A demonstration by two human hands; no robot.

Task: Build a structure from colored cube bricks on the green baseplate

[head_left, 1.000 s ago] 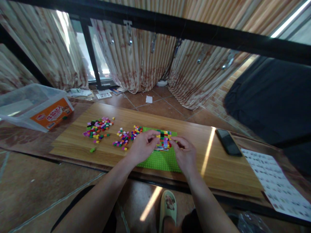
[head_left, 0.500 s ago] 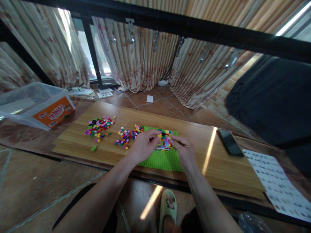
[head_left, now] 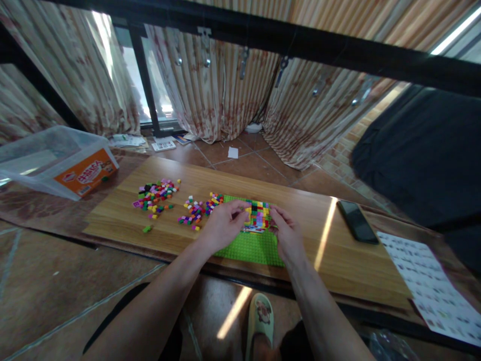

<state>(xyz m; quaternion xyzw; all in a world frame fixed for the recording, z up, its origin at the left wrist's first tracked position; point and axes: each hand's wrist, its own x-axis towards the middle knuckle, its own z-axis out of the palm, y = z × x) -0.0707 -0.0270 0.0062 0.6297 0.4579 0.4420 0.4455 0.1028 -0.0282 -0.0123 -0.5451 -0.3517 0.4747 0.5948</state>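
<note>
A multicoloured structure of toy building bricks (head_left: pixel 259 216) stands on the green studded baseplate (head_left: pixel 251 249). My left hand (head_left: pixel 225 223) is closed at the structure's left side, with yellow bricks showing by the thumb and fingertips. Against the right side of the same structure, my right hand (head_left: pixel 287 230) has its thumb and fingers closed together. Whether a loose brick is hidden in those right fingers I cannot tell. Left of the baseplate lies a pile of small loose bricks (head_left: pixel 193 210), reaching up to its edge.
Another brick pile (head_left: pixel 156 194) lies farther left on the wooden board (head_left: pixel 124 220). A clear plastic bin (head_left: pixel 60 160) with an orange label stands beyond it. To the right are a black phone (head_left: pixel 356 221) and a printed sheet (head_left: pixel 428 281). Curtains (head_left: pixel 221 95) hang behind.
My right hand has shifted slightly right, from over the bricks to the structure's right edge, uncovering more of its top. My left hand stays in place. The view has moved slightly.
</note>
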